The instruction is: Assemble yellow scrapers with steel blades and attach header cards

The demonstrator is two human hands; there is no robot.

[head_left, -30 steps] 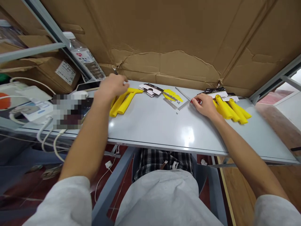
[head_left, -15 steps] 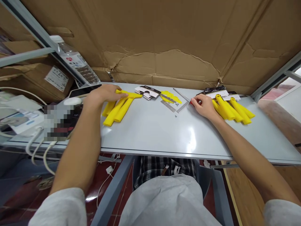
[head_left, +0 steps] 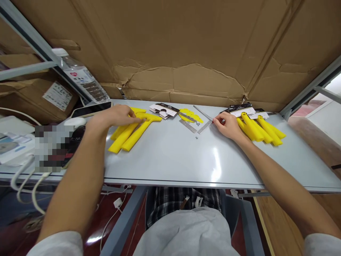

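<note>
On the left of the table, my left hand [head_left: 117, 116] is closed with its fingertips on the front one of several yellow T-shaped handles [head_left: 140, 132]. My right hand [head_left: 226, 124] is pinched at the outer end of a flat metal blade [head_left: 204, 128]; what lies between its fingertips is hidden. A thin metal strip [head_left: 202, 112] points toward those fingertips. Nearby lie another metal blade [head_left: 188, 126], flat yellow pieces [head_left: 193, 114] and several small screws [head_left: 197, 124]. One loose screw [head_left: 196, 137] sits in front of them.
More yellow handles [head_left: 262, 131] lie beyond my right hand. Printed cards [head_left: 164, 110] rest mid-table, others [head_left: 242, 109] at back right. A plastic bottle [head_left: 82, 78], a phone [head_left: 92, 109] and white cables [head_left: 23, 170] are left. Cardboard [head_left: 170, 42] walls the back.
My left hand's fingers have curled down onto the front yellow handle, which has shifted slightly right and toward me. My right hand stays by the metal blade. The view has tilted a little.
</note>
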